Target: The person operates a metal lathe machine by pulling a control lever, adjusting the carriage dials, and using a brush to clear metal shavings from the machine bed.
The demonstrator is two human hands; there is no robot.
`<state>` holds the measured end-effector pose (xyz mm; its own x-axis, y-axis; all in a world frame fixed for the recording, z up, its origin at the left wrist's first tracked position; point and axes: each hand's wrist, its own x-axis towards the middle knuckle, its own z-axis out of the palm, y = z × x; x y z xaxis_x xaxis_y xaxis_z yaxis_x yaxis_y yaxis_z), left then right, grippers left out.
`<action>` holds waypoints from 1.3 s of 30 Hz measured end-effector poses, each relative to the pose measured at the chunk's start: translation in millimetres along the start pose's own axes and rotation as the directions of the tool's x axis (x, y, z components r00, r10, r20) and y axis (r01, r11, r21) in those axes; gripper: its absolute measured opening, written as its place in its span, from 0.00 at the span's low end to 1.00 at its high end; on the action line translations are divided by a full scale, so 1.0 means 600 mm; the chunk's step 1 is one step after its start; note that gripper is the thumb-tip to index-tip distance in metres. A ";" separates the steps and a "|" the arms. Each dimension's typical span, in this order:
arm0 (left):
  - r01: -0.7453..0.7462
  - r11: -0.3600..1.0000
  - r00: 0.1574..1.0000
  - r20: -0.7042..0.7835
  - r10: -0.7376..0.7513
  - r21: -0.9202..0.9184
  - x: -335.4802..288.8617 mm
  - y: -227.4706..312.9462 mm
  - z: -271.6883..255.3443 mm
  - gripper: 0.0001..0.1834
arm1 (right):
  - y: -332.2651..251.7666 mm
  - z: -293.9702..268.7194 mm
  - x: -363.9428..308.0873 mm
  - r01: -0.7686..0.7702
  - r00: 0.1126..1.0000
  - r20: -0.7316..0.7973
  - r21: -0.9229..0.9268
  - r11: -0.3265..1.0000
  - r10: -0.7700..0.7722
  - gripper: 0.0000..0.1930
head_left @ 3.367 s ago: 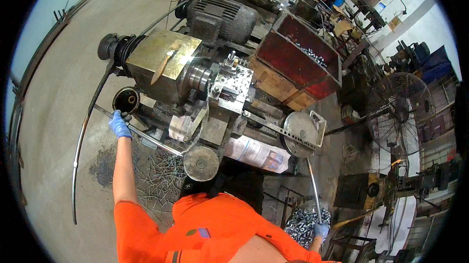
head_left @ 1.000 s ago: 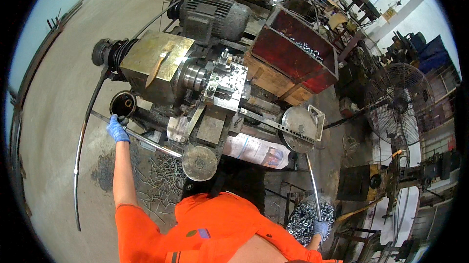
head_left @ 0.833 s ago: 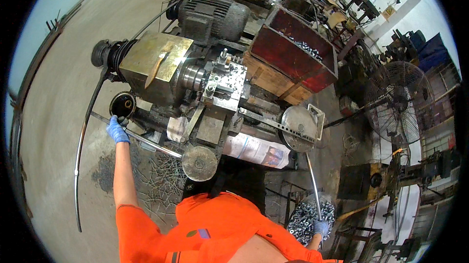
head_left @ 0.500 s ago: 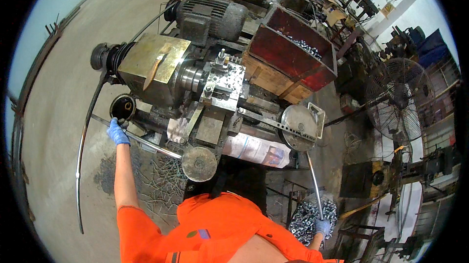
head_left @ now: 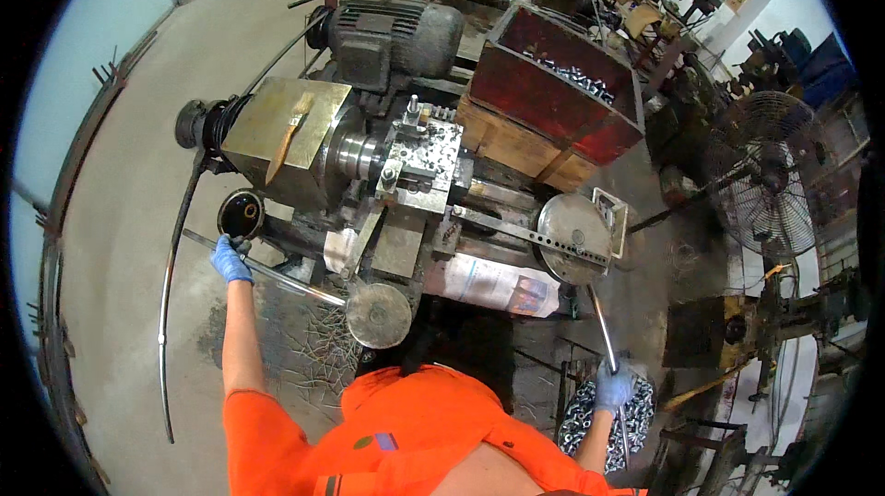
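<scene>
My left hand (head_left: pixel 230 261), in a blue glove, is closed around a long metal lever (head_left: pixel 300 284) at the left front of a lathe-like machine. The lever runs to a round metal disc (head_left: pixel 379 316). Just beyond the fingers is a dark round cup (head_left: pixel 241 214) with a small ring inside. My right hand (head_left: pixel 614 388), gloved too, grips a second metal rod handle (head_left: pixel 601 321) that slopes down from a larger round plate (head_left: pixel 573 236). Part of that rod sticks out below my fist. In the middle stands the steel tool block (head_left: pixel 424 164), beside the spindle (head_left: pixel 358 155).
A bin of small metal parts (head_left: pixel 576 431) sits below my right hand. Behind the machine are a red box (head_left: pixel 544 95) with more parts and a motor (head_left: pixel 396 40). A brush (head_left: pixel 289 141) lies on the metal cover. To the right stands a fan (head_left: pixel 761 173); wire-like scraps (head_left: pixel 318 348) litter the floor.
My right hand has moved up along its rod handle, toward the round plate, leaving the rod's lower end showing beneath. My left hand stays on its lever. The whole view has shifted slightly.
</scene>
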<state>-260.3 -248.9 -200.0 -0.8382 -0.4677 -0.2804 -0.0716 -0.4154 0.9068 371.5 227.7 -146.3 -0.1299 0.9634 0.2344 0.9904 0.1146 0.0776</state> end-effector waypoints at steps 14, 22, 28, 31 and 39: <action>0.033 0.999 0.996 0.087 -0.033 0.007 -0.012 -0.032 -0.007 0.09 | -0.119 0.036 0.406 0.057 0.990 0.141 -0.251 0.966 -0.022 0.23; 0.024 0.987 0.963 0.260 -0.065 0.160 -0.026 0.002 -0.067 0.25 | -0.185 0.068 0.340 0.217 0.973 -0.065 -0.095 0.972 -0.223 0.34; -0.604 -0.025 0.796 0.605 0.005 0.796 0.026 -0.120 -0.134 0.17 | -0.105 0.100 0.144 0.221 0.973 0.024 0.204 0.954 -0.230 0.31; -0.800 -0.467 0.543 0.786 -0.295 0.377 -0.003 -0.130 -0.105 0.20 | -0.095 0.118 0.102 0.195 0.976 0.010 0.416 0.888 -0.219 0.23; -0.598 -0.285 0.715 0.660 0.231 0.749 -0.079 -0.243 -0.099 0.26 | -0.146 0.071 0.032 0.174 0.925 0.197 0.546 0.820 -0.327 0.17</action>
<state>-178.1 -212.8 -337.9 -0.9726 0.0839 0.2169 0.1171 0.9825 0.1448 284.4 246.5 -189.6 -0.4341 0.9009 0.0009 0.8154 0.3933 -0.4248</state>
